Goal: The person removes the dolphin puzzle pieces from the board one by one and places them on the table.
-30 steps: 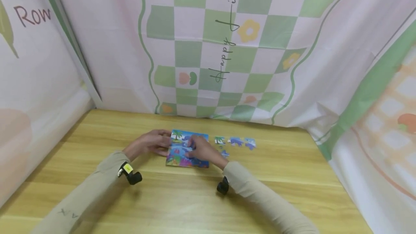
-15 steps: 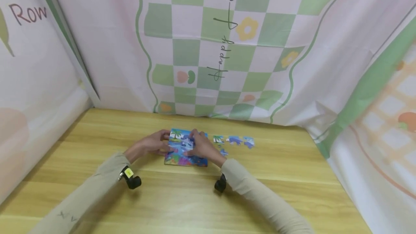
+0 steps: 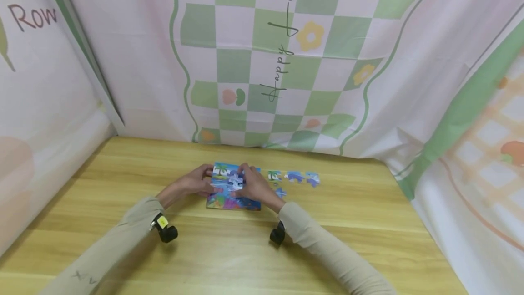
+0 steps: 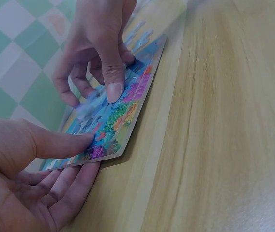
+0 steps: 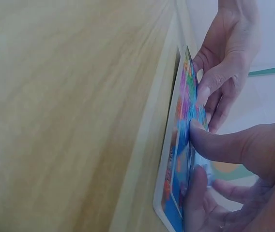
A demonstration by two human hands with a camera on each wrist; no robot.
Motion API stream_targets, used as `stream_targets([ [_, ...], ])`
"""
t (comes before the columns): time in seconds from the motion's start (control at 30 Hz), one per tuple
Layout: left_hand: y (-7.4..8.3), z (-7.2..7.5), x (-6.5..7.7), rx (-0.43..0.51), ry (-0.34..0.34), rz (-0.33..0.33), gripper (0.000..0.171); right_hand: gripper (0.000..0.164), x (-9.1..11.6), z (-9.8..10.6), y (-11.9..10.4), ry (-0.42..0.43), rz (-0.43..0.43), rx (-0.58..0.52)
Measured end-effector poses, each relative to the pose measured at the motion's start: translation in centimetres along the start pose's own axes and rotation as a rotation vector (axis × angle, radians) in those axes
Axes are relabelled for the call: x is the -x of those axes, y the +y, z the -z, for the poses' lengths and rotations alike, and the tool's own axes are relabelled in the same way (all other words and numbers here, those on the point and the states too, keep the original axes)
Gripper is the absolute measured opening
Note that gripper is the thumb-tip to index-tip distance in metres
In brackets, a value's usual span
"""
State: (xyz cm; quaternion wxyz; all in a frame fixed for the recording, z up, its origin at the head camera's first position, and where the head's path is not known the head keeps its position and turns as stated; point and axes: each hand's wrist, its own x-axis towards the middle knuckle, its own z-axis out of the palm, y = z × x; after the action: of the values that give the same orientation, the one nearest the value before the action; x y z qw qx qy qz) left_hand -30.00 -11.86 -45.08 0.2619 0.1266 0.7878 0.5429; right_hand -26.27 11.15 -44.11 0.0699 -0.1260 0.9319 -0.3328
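Note:
A square, colourful sea-scene puzzle board (image 3: 223, 202) lies towards the back of the wooden table. My left hand (image 3: 191, 182) grips its left edge, the thumb on the picture and the other fingers underneath, as the left wrist view shows. Over the board's right half is my right hand (image 3: 259, 187), thumb and fingers curled around a pale blue-white puzzle piece (image 3: 235, 180) at the middle of the picture. In the left wrist view this puzzle piece (image 4: 85, 110) is blurred beside the right fingertips. The right hand hides part of the board.
Several loose puzzle pieces lie to the right of the board: a palm-tree piece (image 3: 274, 175), a purple-blue piece (image 3: 294, 176), a light blue piece (image 3: 313, 179) and another blue piece (image 3: 280, 192). A patterned curtain (image 3: 270, 67) hangs behind the table (image 3: 221, 258).
The pale puzzle piece has come into clearer view between the right thumb and fingers at the board's middle. The left hand keeps its grip on the board's edge; the camera view has shifted slightly.

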Motion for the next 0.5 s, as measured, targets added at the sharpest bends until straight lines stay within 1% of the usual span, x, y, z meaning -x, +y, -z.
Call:
stream_targets([
  [0.17, 0.17, 0.23, 0.34, 0.004, 0.005, 0.008, 0.088, 0.055, -0.17, -0.29, 0.21, 0.012, 0.035, -0.041],
  [0.27, 0.18, 0.28, 0.44, 0.013, 0.002, 0.007, 0.088, 0.047, -0.05, -0.16, 0.21, 0.021, 0.061, -0.053],
  [0.33, 0.12, 0.25, 0.4, 0.019, 0.002, 0.009, 0.089, 0.038, 0.03, -0.02, 0.26, 0.025, 0.055, -0.066],
  [0.4, 0.01, 0.16, 0.25, 0.027, 0.002, 0.01, 0.089, 0.031, 0.15, 0.16, 0.3, 0.028, 0.042, -0.102],
  [0.5, -0.09, 0.04, 0.23, 0.029, 0.004, 0.01, 0.088, 0.026, 0.32, 0.29, 0.29, 0.027, 0.001, -0.171],
])
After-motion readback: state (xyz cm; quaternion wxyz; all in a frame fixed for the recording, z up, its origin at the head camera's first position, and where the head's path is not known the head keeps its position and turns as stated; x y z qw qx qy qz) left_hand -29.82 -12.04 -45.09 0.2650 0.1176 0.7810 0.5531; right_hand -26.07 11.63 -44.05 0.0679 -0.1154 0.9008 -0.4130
